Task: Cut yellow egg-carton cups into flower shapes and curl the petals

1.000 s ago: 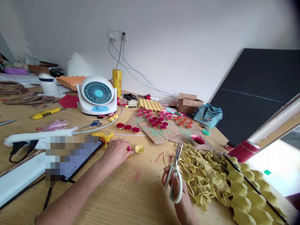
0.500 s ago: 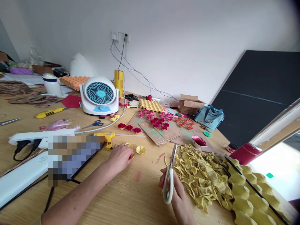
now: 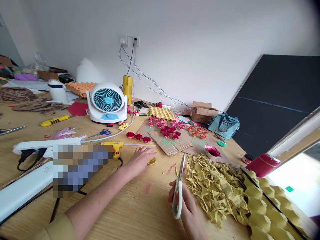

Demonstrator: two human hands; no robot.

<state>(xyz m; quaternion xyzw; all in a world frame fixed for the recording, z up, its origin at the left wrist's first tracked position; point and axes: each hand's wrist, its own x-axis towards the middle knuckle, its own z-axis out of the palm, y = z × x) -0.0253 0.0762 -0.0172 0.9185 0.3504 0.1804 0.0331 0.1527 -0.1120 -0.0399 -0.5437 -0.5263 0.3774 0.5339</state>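
Observation:
My left hand (image 3: pixel 140 160) reaches across the table, its fingers closed at the rim of a yellow petal-edged paper-pulp cup (image 3: pixel 151 161), which looks tilted. The hand hides whatever lies beneath the palm. Upright in my right hand (image 3: pixel 186 205) is a pair of scissors (image 3: pixel 178 196) with white handles, blades together and pointing away from me. Right of the scissors spreads a heap of torn yellow pulp scraps (image 3: pixel 217 186). A yellow hot glue gun (image 3: pixel 115 148) lies left of my left hand, and dark red paper flowers (image 3: pixel 138 137) sit just beyond it.
Flat cardboard (image 3: pixel 172 146) carries many painted flowers, near a bowl of red paint (image 3: pixel 213 151). A yellow egg tray (image 3: pixel 262 203) lies at the right front beside a red can (image 3: pixel 263 165). A fan (image 3: pixel 107 103), power strip (image 3: pixel 50 146) and blue scissors (image 3: pixel 103 132) are at left.
My left hand has moved right, from the nearer yellow cups to the one beside them, which now looks tilted. My right hand keeps the scissors in nearly the same place.

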